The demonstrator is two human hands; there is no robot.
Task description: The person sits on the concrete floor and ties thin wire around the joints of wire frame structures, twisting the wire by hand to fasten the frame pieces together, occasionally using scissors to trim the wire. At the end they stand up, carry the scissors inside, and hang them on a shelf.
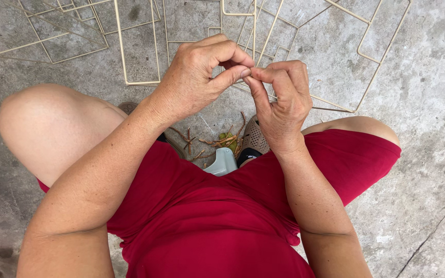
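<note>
both hands pinched one tiny thin bit above the wire frames [263,46]: left hand [202,77] and right hand [279,100], fingertips shut tight. step: fiddling. next needs gentle fingers.

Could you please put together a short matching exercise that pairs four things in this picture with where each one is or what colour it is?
Things:
1. left hand
2. wire frames
3. garment
4. twigs

Descriptions:
A. red, covering the lap
B. pale, lying flat on the concrete floor
C. brownish, scattered on the ground between the knees
D. raised, fingertips pinched against those of the right hand

Pairs: 1-D, 2-B, 3-A, 4-C

Whatever the two hands pinch between them is too small to make out.
</note>
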